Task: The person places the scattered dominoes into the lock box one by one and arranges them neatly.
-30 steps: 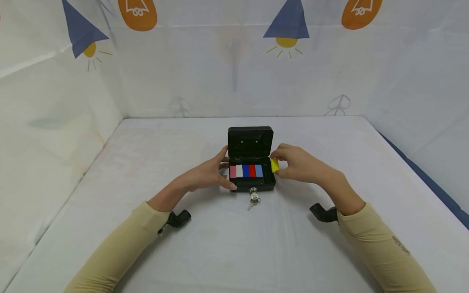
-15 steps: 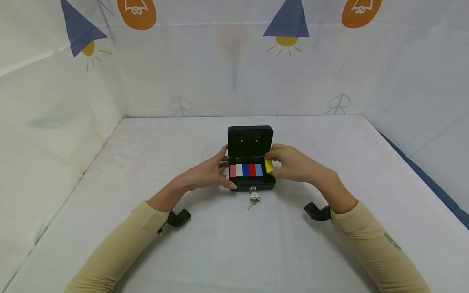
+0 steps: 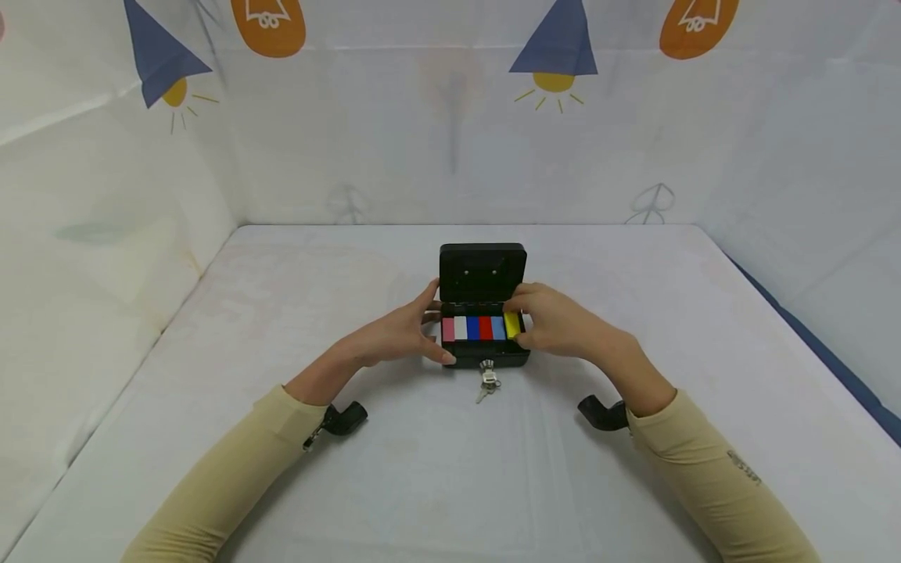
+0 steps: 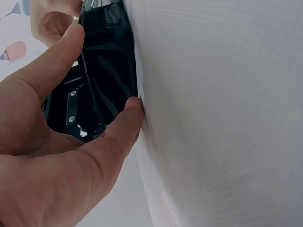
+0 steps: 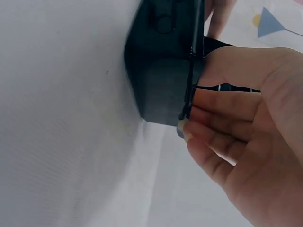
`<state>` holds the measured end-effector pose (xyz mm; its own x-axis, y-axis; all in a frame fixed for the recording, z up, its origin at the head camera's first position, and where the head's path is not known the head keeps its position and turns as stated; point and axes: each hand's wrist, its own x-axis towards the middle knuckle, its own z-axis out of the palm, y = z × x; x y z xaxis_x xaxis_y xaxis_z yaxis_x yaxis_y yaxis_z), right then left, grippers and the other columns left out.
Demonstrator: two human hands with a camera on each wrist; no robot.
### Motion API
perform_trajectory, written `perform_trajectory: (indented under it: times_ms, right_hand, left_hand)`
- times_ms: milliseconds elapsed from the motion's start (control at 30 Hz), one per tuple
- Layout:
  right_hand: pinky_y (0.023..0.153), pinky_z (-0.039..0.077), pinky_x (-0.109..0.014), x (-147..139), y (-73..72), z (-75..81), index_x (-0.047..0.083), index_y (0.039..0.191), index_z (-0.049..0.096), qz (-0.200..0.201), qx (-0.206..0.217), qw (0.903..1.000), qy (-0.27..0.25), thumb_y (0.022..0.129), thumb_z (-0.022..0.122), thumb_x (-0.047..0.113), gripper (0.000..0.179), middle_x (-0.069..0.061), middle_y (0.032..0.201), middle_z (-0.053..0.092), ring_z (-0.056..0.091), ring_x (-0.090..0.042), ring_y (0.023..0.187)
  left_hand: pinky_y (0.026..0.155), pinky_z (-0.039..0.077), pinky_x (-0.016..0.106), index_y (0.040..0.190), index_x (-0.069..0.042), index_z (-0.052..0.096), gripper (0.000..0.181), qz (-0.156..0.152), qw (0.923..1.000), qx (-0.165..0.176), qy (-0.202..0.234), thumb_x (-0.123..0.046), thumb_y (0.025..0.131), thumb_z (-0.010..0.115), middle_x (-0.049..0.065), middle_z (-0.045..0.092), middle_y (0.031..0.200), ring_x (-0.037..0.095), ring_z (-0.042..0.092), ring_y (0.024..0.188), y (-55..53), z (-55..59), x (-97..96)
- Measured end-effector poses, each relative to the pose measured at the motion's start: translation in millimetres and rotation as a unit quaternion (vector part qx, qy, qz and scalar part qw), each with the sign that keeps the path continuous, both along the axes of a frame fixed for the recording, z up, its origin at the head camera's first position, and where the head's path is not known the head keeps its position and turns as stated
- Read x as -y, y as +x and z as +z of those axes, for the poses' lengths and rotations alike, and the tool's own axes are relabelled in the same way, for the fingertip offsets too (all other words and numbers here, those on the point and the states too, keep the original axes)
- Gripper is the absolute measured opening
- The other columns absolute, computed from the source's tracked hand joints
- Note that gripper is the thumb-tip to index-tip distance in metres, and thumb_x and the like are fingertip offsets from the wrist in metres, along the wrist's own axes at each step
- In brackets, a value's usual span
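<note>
A small black cash box (image 3: 486,356) stands on the table with its lid (image 3: 482,271) raised. A row of coloured blocks lies inside: pink (image 3: 448,329), white (image 3: 461,328), dark blue (image 3: 473,328), red (image 3: 486,328) and light blue (image 3: 498,328). My right hand (image 3: 563,320) pinches a yellow block (image 3: 511,325) at the right end of the row; in the right wrist view that block is hidden. My left hand (image 3: 394,336) grips the box's left side, thumb at the front corner and fingers toward the back. Its thumb (image 4: 61,54) touches the rim in the left wrist view.
Keys (image 3: 487,383) hang from the lock at the front of the box. A white cloth covers the table (image 3: 450,477). Printed white fabric walls (image 3: 394,125) rise at the back and both sides.
My right hand has moved left with the yellow block, from the box's right edge to inside, beside the light blue block. My left hand has kept its hold on the box.
</note>
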<state>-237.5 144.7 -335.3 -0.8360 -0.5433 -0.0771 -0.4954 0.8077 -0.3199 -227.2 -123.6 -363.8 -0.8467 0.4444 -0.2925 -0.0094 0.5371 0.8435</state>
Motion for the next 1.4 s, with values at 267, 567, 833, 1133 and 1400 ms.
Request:
perform_trajectory:
  times_ms: [267,567,833,1133,1400]
  right_hand:
    - [0.102,0.050,-0.046,1,1.7,-5.8,0.004,0.126,0.066,-0.001,-0.014,0.9996,0.023,0.083,0.074,0.013,0.044,-0.010,0.127,0.061,0.056,-0.026,0.115]
    - [0.102,0.050,-0.045,4,3.1,-8.7,0.003,0.126,0.067,-0.005,-0.031,0.9981,0.053,0.084,0.074,0.013,0.044,-0.011,0.127,0.061,0.057,-0.026,0.113]
    - [0.094,0.054,-0.040,9,3.9,-9.2,0.001,0.122,0.069,0.018,-0.055,0.9962,0.065,0.082,0.074,0.011,0.041,-0.009,0.113,0.063,0.056,-0.022,0.098]
    - [0.091,0.054,-0.038,13,4.9,-10.1,0.001,0.120,0.070,0.012,-0.055,0.9960,0.069,0.083,0.072,0.009,0.037,-0.007,0.108,0.062,0.053,-0.021,0.094]
    - [0.084,0.052,-0.036,14,5.0,-11.3,0.001,0.119,0.070,0.014,-0.060,0.9953,0.075,0.084,0.072,0.008,0.036,-0.005,0.103,0.059,0.052,-0.020,0.090]
  left_hand:
    - [0.120,0.026,0.055,0.158,-0.037,-0.012,0.129,-0.003,1.0000,-0.004,0.000,-0.025,0.077,0.087,0.004,0.024,0.164,0.028,0.026,0.152,-1.4,-1.7,-2.0]
    - [0.120,0.026,0.055,0.158,-0.036,-0.013,0.129,-0.008,0.9999,-0.009,0.000,-0.026,0.077,0.087,0.004,0.024,0.165,0.029,0.027,0.152,0.0,0.9,-2.0]
    - [0.120,0.027,0.054,0.159,-0.034,-0.012,0.129,-0.004,0.9999,-0.011,-0.002,-0.025,0.076,0.087,0.003,0.024,0.165,0.028,0.029,0.150,0.7,-0.1,-0.1]
    - [0.121,0.026,0.053,0.158,-0.036,-0.011,0.128,0.002,1.0000,-0.009,-0.002,-0.024,0.077,0.087,0.002,0.025,0.164,0.027,0.029,0.150,0.3,-0.8,0.7]
    - [0.121,0.026,0.053,0.158,-0.037,-0.011,0.127,0.001,1.0000,-0.009,0.000,-0.024,0.077,0.086,0.002,0.025,0.164,0.027,0.029,0.151,-0.1,-1.8,1.5]
